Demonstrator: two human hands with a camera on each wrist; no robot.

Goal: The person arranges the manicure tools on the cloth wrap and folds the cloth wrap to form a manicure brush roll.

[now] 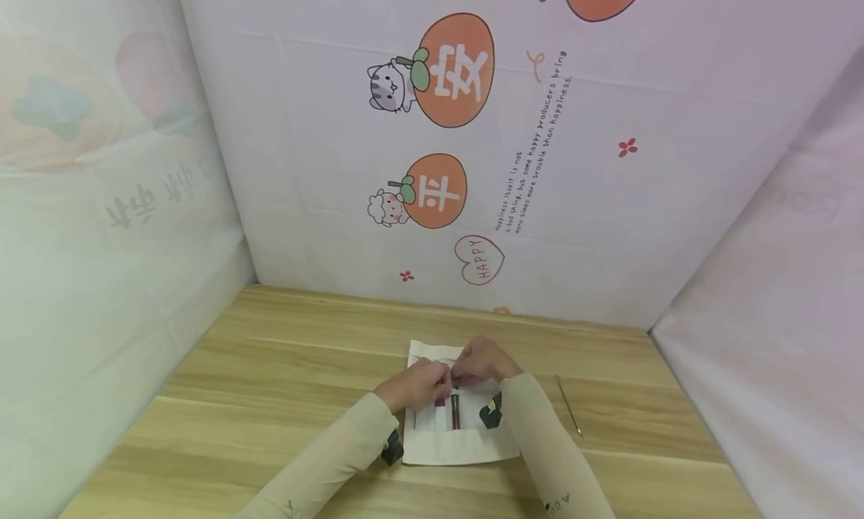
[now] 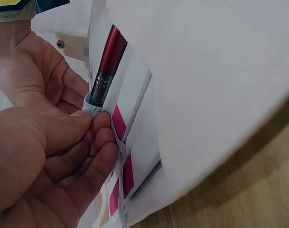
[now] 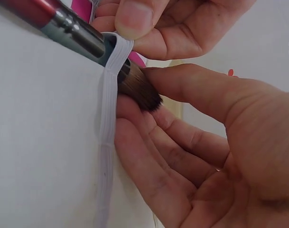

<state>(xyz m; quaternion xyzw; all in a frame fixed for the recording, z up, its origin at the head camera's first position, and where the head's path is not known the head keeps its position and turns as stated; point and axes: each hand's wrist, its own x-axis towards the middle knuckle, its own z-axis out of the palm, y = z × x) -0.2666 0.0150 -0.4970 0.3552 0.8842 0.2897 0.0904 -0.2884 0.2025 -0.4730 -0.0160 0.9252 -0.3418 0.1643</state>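
A white fabric case (image 1: 459, 450) lies unfolded on the table, with an elastic band (image 3: 107, 104) running across it. A makeup brush (image 1: 455, 412) with a dark red handle passes through a loop of that band. My left hand (image 1: 424, 382) pinches the band beside the brush between thumb and fingers. Brown bristles (image 3: 140, 90) stick out past the loop, and my right hand (image 3: 191, 137) pinches them. White flat pieces with magenta ends (image 2: 135, 95) sit beside the brush under the band. A flap of the case covers their far ends in the left wrist view.
To the right of the case, a thin metal rod (image 1: 569, 406) lies on the wooden table (image 1: 304, 354). Printed white cloth walls (image 1: 324, 144) enclose the table at the back and both sides. A metal snap (image 2: 60, 43) shows on a strap of the case.
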